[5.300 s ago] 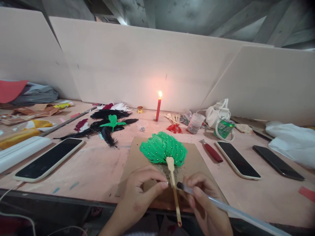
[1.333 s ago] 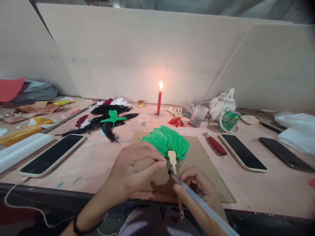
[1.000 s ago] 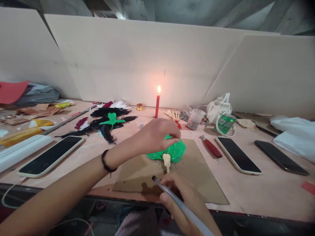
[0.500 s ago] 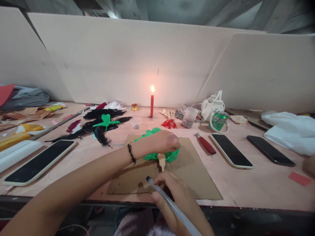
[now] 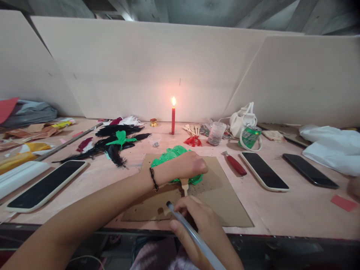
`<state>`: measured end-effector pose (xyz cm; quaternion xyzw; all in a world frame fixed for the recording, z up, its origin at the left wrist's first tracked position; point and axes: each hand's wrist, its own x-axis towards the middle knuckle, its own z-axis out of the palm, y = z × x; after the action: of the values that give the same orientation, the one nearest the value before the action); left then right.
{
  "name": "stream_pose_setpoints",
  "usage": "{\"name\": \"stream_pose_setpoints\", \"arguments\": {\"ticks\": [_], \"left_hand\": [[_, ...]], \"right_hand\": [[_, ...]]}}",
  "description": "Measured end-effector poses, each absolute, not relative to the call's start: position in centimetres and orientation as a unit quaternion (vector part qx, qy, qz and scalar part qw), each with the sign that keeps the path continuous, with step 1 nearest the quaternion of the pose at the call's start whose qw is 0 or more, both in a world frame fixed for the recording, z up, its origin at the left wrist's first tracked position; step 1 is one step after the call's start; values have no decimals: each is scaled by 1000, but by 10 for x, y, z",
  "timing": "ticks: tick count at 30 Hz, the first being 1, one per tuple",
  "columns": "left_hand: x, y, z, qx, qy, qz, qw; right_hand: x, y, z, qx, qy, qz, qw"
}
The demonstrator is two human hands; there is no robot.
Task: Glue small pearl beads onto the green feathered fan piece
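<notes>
A green feather fan (image 5: 171, 154) with small shiny dots and a pale wooden handle (image 5: 185, 186) lies on a brown cardboard sheet (image 5: 230, 202). My left hand (image 5: 194, 165), a dark bracelet at its wrist, reaches across the fan. Its fingers are curled down on the far side, and whatever they pinch is hidden. Below the handle, my right hand (image 5: 201, 221) is closed round a translucent white glue stick (image 5: 194, 234). The stick's dark tip points up and left, apart from the fan.
A lit red candle (image 5: 173, 120) stands behind the cardboard. Black feathers (image 5: 118, 130) lie left, phones (image 5: 46, 183) on both sides. A red-handled tool (image 5: 235, 165), a plastic cup (image 5: 217, 133), small wooden fan sticks (image 5: 192, 130) and a green can (image 5: 249, 137) are to the right.
My left hand has come slightly lower, towards me, and covers more of the wooden handle's top. My right hand has barely moved and keeps the glue stick.
</notes>
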<state>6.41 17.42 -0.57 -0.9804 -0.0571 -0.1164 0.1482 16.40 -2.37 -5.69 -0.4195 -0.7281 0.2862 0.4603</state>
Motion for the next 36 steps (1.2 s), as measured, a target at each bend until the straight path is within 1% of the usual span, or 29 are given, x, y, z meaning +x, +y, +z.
{"name": "stream_pose_setpoints", "arguments": {"ticks": [4, 14, 21, 27, 36], "left_hand": [[65, 172, -3, -979, -64, -101, 162], [65, 169, -6, -979, -84, -43, 181], [63, 174, -10, -979, -85, -63, 174], [62, 175, -9, -980, -81, -74, 169], [65, 170, -3, -980, -69, -86, 164]], "right_hand": [[165, -25, -55, -424, -736, 280, 448], [165, -22, -48, -417, -743, 246, 463], [165, -23, -50, -413, -743, 248, 465], [164, -24, -53, -417, -737, 274, 457], [163, -24, -57, -415, -737, 271, 460]]}}
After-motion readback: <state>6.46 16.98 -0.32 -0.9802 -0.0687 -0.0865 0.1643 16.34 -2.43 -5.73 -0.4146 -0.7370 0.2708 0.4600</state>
